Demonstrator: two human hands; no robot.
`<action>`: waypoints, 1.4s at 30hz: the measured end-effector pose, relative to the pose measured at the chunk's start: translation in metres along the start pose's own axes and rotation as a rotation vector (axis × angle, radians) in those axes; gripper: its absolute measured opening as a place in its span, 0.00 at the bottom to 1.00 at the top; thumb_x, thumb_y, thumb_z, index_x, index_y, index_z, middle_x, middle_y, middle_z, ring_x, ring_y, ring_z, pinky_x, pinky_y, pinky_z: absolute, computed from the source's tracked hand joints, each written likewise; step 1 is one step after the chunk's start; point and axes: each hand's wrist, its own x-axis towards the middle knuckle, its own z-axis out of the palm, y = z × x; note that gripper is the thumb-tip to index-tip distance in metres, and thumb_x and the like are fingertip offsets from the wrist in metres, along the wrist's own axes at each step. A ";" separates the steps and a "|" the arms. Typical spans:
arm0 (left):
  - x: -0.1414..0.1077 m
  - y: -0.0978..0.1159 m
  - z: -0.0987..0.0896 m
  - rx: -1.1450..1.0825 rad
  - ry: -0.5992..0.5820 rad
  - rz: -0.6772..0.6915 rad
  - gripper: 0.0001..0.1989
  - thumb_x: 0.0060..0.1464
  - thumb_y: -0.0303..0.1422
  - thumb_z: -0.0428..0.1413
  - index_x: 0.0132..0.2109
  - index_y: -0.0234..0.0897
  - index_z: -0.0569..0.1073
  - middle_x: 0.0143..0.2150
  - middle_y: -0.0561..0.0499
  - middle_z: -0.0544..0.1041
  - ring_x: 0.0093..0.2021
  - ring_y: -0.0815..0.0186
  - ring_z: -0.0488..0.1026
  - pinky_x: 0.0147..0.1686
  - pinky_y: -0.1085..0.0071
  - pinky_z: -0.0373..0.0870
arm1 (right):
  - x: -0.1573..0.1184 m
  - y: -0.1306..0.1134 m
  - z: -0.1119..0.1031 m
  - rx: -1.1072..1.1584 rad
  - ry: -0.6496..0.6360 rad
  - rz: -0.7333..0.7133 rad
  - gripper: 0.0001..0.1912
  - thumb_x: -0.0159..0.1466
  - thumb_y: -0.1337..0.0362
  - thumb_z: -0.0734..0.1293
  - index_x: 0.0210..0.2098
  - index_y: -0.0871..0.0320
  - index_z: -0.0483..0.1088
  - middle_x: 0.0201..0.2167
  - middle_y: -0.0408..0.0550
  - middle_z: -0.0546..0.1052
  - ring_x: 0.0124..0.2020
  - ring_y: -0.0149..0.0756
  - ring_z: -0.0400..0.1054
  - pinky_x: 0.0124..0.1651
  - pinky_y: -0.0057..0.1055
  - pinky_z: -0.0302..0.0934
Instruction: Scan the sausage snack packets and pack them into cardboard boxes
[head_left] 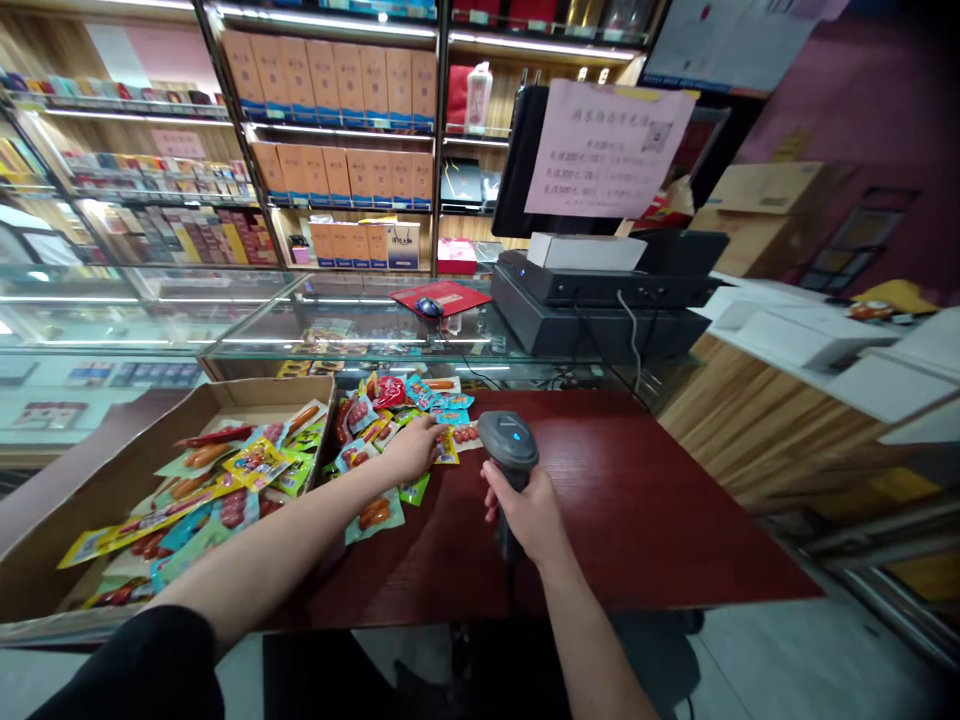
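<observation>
Right hand [534, 515] wrapped round handheld scanner [510, 440] over red-brown bench [637, 490]. Left hand [412, 450] on snack packets [366, 432] heaped beside cardboard box [82, 505]; pinching one, cannot tell. Risk: overlapping packets could slide together or be misread by scanner.

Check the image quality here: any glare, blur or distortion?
Head view: pale sheen on the reddish-brown table right of the scanner; head view: white light streaks along the glass counter; head view: left shelf post leans outward, and cardboard boxes at right look soft.
</observation>
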 end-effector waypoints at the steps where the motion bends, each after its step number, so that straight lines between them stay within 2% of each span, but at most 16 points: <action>1: 0.000 0.001 0.000 0.023 -0.023 0.011 0.19 0.61 0.32 0.52 0.57 0.38 0.75 0.61 0.39 0.71 0.59 0.52 0.70 0.59 0.59 0.65 | 0.001 0.000 0.000 0.003 -0.003 0.002 0.24 0.55 0.43 0.73 0.31 0.59 0.69 0.15 0.41 0.72 0.12 0.33 0.67 0.15 0.26 0.61; 5: 0.000 0.006 -0.008 0.100 -0.077 -0.006 0.14 0.60 0.34 0.54 0.51 0.39 0.78 0.58 0.40 0.73 0.56 0.51 0.70 0.56 0.57 0.66 | 0.003 0.000 -0.001 0.002 -0.034 0.000 0.24 0.56 0.43 0.72 0.32 0.60 0.70 0.15 0.41 0.72 0.12 0.32 0.67 0.15 0.26 0.61; 9: 0.000 0.008 -0.013 0.138 -0.057 0.051 0.10 0.56 0.34 0.57 0.44 0.37 0.76 0.47 0.40 0.77 0.53 0.47 0.68 0.52 0.54 0.66 | 0.003 0.001 -0.003 -0.003 -0.047 0.000 0.24 0.56 0.43 0.72 0.32 0.59 0.70 0.15 0.41 0.72 0.12 0.32 0.66 0.16 0.26 0.61; 11: 0.000 0.008 -0.012 0.100 -0.037 0.059 0.10 0.54 0.32 0.58 0.44 0.37 0.75 0.46 0.39 0.76 0.52 0.49 0.69 0.52 0.56 0.66 | 0.002 0.001 -0.004 -0.007 -0.049 -0.002 0.24 0.56 0.43 0.72 0.31 0.59 0.70 0.15 0.42 0.72 0.12 0.33 0.67 0.16 0.26 0.61; 15: 0.003 0.003 -0.005 -0.058 0.029 -0.061 0.30 0.45 0.28 0.63 0.57 0.36 0.69 0.52 0.38 0.73 0.50 0.52 0.73 0.48 0.60 0.69 | -0.001 0.003 -0.006 -0.028 -0.039 0.000 0.23 0.57 0.43 0.72 0.31 0.59 0.69 0.16 0.42 0.73 0.13 0.33 0.67 0.16 0.26 0.61; 16: 0.004 0.001 -0.004 -0.090 0.035 -0.088 0.31 0.42 0.29 0.65 0.56 0.36 0.69 0.52 0.39 0.73 0.49 0.53 0.73 0.48 0.61 0.69 | -0.002 0.004 -0.006 -0.033 -0.039 0.001 0.23 0.57 0.43 0.72 0.32 0.59 0.69 0.16 0.42 0.73 0.13 0.33 0.68 0.16 0.26 0.62; 18: 0.008 -0.004 -0.005 -0.153 0.010 -0.108 0.21 0.40 0.31 0.66 0.46 0.37 0.75 0.45 0.44 0.76 0.44 0.55 0.75 0.44 0.64 0.70 | -0.003 0.005 -0.005 -0.036 -0.041 -0.003 0.23 0.57 0.44 0.72 0.32 0.59 0.70 0.16 0.42 0.73 0.13 0.33 0.68 0.16 0.26 0.62; 20: 0.011 -0.010 -0.012 -0.268 -0.013 -0.120 0.08 0.41 0.33 0.65 0.30 0.38 0.75 0.31 0.50 0.76 0.36 0.59 0.75 0.37 0.67 0.69 | -0.006 0.004 -0.004 -0.029 -0.045 -0.008 0.23 0.57 0.44 0.72 0.33 0.59 0.70 0.16 0.42 0.73 0.12 0.33 0.67 0.16 0.26 0.61; 21: 0.012 -0.013 -0.017 -0.355 -0.002 -0.142 0.08 0.41 0.34 0.65 0.25 0.38 0.74 0.26 0.51 0.74 0.32 0.60 0.74 0.34 0.68 0.68 | -0.007 0.002 -0.003 -0.024 -0.045 -0.010 0.23 0.57 0.44 0.72 0.33 0.59 0.70 0.15 0.41 0.72 0.12 0.33 0.67 0.15 0.26 0.61; 23: 0.011 -0.019 -0.030 -0.580 0.072 -0.218 0.11 0.40 0.37 0.67 0.24 0.37 0.74 0.23 0.53 0.73 0.27 0.63 0.72 0.30 0.70 0.67 | -0.010 -0.003 0.000 -0.019 -0.050 -0.013 0.23 0.56 0.44 0.73 0.33 0.58 0.70 0.15 0.41 0.72 0.12 0.33 0.66 0.15 0.26 0.61; 27: 0.003 -0.030 -0.062 -1.071 0.220 -0.349 0.22 0.30 0.42 0.73 0.32 0.37 0.75 0.27 0.52 0.78 0.26 0.67 0.73 0.27 0.72 0.67 | -0.015 -0.018 0.012 -0.033 -0.083 -0.029 0.21 0.55 0.46 0.73 0.30 0.57 0.69 0.15 0.42 0.73 0.12 0.34 0.66 0.15 0.27 0.61; 29: -0.002 -0.033 -0.078 -1.210 0.266 -0.376 0.26 0.28 0.43 0.74 0.33 0.37 0.74 0.29 0.51 0.79 0.25 0.69 0.72 0.24 0.74 0.66 | -0.016 -0.026 0.021 -0.054 -0.093 -0.039 0.20 0.55 0.47 0.74 0.30 0.56 0.70 0.15 0.41 0.72 0.12 0.34 0.66 0.15 0.27 0.61; 32: -0.006 -0.034 -0.096 -1.263 0.288 -0.368 0.26 0.27 0.44 0.75 0.34 0.36 0.75 0.31 0.51 0.81 0.24 0.70 0.72 0.22 0.74 0.66 | -0.017 -0.035 0.038 -0.075 -0.122 -0.074 0.18 0.55 0.49 0.74 0.31 0.56 0.70 0.15 0.41 0.72 0.12 0.34 0.66 0.16 0.27 0.62; 34: -0.008 -0.033 -0.103 -1.293 0.283 -0.337 0.26 0.27 0.42 0.75 0.34 0.36 0.77 0.33 0.49 0.82 0.28 0.67 0.76 0.27 0.72 0.72 | -0.016 -0.040 0.049 -0.067 -0.151 -0.090 0.17 0.56 0.50 0.74 0.31 0.56 0.69 0.15 0.41 0.73 0.13 0.34 0.67 0.16 0.27 0.62; 38: -0.012 -0.036 -0.110 -1.361 0.279 -0.280 0.25 0.28 0.40 0.75 0.36 0.35 0.80 0.39 0.46 0.84 0.37 0.61 0.80 0.41 0.65 0.77 | -0.015 -0.044 0.061 -0.056 -0.162 -0.092 0.18 0.55 0.51 0.74 0.33 0.56 0.69 0.15 0.42 0.73 0.13 0.36 0.69 0.15 0.28 0.62; 42: -0.014 -0.041 -0.111 -1.345 0.288 -0.264 0.24 0.30 0.40 0.75 0.36 0.35 0.80 0.39 0.45 0.84 0.37 0.61 0.81 0.42 0.64 0.77 | -0.014 -0.042 0.063 -0.070 -0.138 -0.106 0.17 0.56 0.51 0.74 0.35 0.56 0.69 0.16 0.42 0.73 0.12 0.37 0.68 0.15 0.28 0.62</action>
